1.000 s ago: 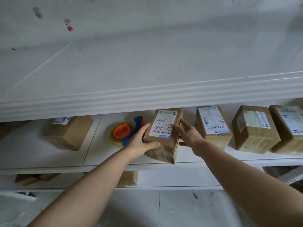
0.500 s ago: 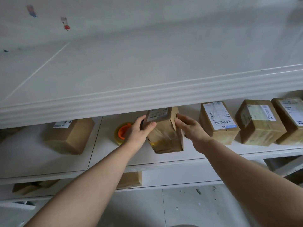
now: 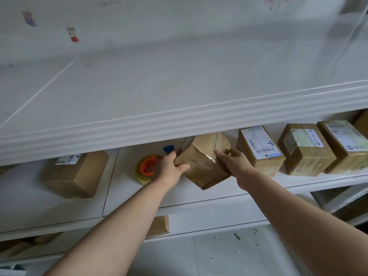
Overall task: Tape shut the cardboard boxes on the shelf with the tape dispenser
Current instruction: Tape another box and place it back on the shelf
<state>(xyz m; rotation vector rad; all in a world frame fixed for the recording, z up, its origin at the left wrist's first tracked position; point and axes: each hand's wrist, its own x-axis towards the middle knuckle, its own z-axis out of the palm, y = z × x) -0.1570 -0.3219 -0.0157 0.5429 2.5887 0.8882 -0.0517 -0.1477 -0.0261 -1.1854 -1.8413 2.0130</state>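
I'm watching both grips working box (image 3: 201,168) on shelf (image 3: 59,214), mid-row. Left grip (image 3: 171,170) curling round box's left edge, thumb lying across front face. Right grip (image 3: 236,163) pinching right corner. Box tipping on one lower corner, shiny tape showing across near face, label not showing. I'm judging step as turning box to bring up seam needing tape. Tape dispenser (image 3: 148,168) lying just beside left grip, untouched. Next move, I'm reckoning: settling box flat, one grip bracing it, other going for dispenser. Neighbour boxes (image 3: 260,150) sitting near on right, so I'm minding clearance.

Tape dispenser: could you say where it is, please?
Head view, left of centre: the tape dispenser lies on the shelf, just left of the left hand.
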